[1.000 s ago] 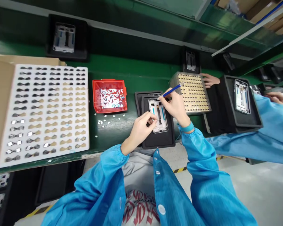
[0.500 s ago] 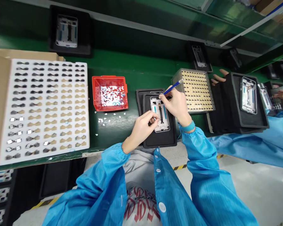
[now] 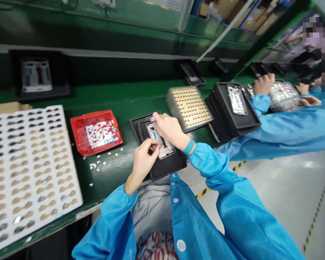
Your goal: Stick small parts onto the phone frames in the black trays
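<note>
A phone frame with a dark strip and blue film lies face up in a black tray at the table's front edge. Over its left side, my left hand has thumb and finger pinched together; whatever they hold is too small to make out. My right hand is closed above the upper end of the phone frame, fingertips pointing down near its top edge. Its fingers hide what they grip. A second black tray sticks out behind the first.
To the left are a red bin of small white pieces and a white foam tray of dark and tan parts. On the right stand a clear box of tan parts and stacked black trays. A co-worker's blue sleeve reaches in there.
The view has turned right and tilted up, so everything sits further left. The blue pen-like tool seen in my right hand no longer shows. The co-worker's hand has left the tray stack.
</note>
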### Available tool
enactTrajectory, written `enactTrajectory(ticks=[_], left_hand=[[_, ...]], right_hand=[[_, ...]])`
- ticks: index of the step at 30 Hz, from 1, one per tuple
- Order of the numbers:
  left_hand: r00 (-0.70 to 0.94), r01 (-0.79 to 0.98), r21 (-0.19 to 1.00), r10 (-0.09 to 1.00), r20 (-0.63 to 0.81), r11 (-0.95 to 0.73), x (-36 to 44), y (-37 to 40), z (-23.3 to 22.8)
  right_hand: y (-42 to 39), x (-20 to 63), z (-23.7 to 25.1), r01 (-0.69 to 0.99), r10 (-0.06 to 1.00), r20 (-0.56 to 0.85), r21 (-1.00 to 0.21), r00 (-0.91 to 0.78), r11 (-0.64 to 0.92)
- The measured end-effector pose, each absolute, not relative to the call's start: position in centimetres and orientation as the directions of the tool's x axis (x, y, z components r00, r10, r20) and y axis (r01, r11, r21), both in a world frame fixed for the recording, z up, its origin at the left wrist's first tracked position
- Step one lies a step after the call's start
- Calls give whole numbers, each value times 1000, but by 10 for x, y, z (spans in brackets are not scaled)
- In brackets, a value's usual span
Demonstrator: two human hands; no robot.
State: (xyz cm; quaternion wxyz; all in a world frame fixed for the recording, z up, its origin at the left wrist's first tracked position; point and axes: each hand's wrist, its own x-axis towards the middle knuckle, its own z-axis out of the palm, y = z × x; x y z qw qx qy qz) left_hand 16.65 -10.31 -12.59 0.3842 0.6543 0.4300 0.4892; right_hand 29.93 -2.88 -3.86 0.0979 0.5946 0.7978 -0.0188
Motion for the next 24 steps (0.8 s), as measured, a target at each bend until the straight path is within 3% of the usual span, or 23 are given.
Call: enactTrajectory(ticks=[4,8,11,14,18,24], left_hand=[[123,202,938,957,263,-283,166,-105,-123],[42,290,897,940,338,-335,164,-88,-122],[182,473,738,873,452,-481,168,-69,-127],[371,644,519,823,431,-562,173,-60,-134],[503,739,312,796,335,-598,177,-56,-127],[548,725,301,783,294,-620,169,-36,-99]], right_hand=[[-29,306,-35,955,943,-169,22,-288,296],[-35,328,-35,944,976,-71,-277,-204,177],[-58,346,-44,799,996,45,-596,-74,86],[-99,361,-56,585,991,134,-802,-14,117],[-152,377,-64,446,985,168,-886,48,129],[-188,382,-72,354,978,100,-935,186,28]])
